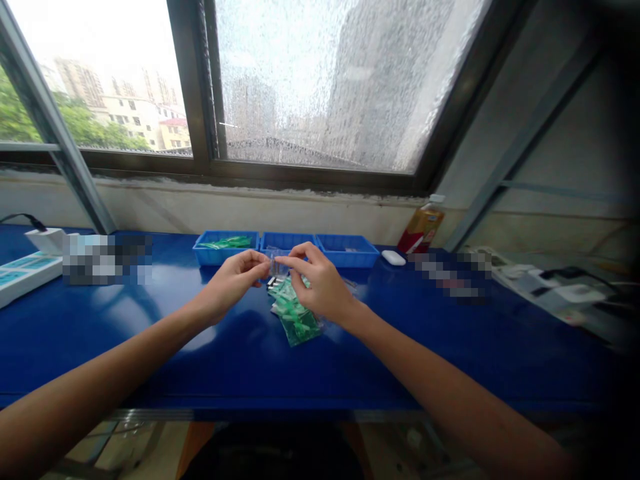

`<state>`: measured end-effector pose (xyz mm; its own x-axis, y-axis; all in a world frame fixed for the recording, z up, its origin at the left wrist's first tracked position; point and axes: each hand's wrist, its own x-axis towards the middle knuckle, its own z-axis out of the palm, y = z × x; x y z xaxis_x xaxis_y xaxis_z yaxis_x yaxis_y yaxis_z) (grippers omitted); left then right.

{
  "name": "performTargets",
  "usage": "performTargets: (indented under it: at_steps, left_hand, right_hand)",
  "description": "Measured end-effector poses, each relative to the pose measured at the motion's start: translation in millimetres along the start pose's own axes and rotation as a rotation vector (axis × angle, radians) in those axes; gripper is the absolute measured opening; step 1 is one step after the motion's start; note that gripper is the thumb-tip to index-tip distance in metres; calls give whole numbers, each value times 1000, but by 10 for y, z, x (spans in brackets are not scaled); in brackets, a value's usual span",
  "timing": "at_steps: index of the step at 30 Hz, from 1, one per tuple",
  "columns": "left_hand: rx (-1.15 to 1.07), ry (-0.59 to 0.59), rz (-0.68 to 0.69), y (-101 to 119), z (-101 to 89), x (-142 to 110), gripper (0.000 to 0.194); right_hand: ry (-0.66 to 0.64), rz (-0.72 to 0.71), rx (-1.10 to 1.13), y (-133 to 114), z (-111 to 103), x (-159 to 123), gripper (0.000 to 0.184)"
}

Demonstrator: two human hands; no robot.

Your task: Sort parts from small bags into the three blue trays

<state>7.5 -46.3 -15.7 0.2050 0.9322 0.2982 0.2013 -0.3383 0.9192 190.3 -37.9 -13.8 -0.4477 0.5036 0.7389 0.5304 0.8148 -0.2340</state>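
Observation:
My left hand (231, 281) pinches the left side of a small clear plastic bag (278, 263) between thumb and fingers. At the bag's other side, the thumb and forefinger of my right hand (321, 283) close on it. What the bag may contain is too small to make out. Below the hands lies a pile of green packets (296, 319) on the blue table (225, 373), partly covered by my right hand. Behind the hands stand a left blue tray (203, 256) with green pieces in it, a middle blue tray (287, 239) and a right blue tray (356, 258).
A white case (393, 257) and a bottle of amber liquid (423, 225) stand at the back right. A white power strip (35, 272) with a plug lies at far left. Metal posts (75, 157) rise on both sides, before a window.

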Motion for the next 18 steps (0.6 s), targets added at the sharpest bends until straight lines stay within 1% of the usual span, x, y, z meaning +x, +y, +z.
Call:
performTargets:
  at_steps: [1,3,4,5,6,7,8,9,10,12,14,15,16,17,18]
  left_hand:
    - [82,58,80,-31,-16,15,14]
    - [305,150,298,-83,-39,33,9]
    - [415,163,414,-100,-43,34,8]
    - [506,154,519,-111,-40,30,8]
    - [571,132,603,-119,-31,24,9]
    - [610,105,657,-123,-18,16,11]
    - [624,82,676,-125,-3,10,12]
    - [619,58,659,-127,12,7,12]
    - [588,31,607,-127,25,7,12]
    - [436,-65,405,-127,37,16,18]
    - [185,-159,155,-124,30,32,33]
    - [64,-179,48,-124,21,41,39]
    - [-27,-179,-32,-126,12,49,41]
    - [-77,-165,-82,-130,2,56,38]
    - [-87,-142,-97,-136,-6,62,34]
  right_hand:
    - [-5,67,52,-10,12,10,26]
    - [-51,271,210,-27,38,32,19]
    - [-91,387,313,-33,51,42,23]
    - [-132,487,417,-37,63,49,32]
    - [-164,556,508,-37,74,52,40]
    - [-176,589,567,-34,83,49,42]
    - [-164,587,578,-27,90,42,40]
    - [-136,550,536,-18,94,29,34]
    - [-108,480,451,-6,96,13,27]
    - [-93,288,237,22,92,-22,21]
    - [-110,115,75,47,84,-50,26]
    - [-122,56,38,55,81,-58,29]
    - [-127,16,29,58,81,-63,32]
    - [-121,-7,43,56,83,-63,35]
    - [-110,-11,79,49,88,-61,36]
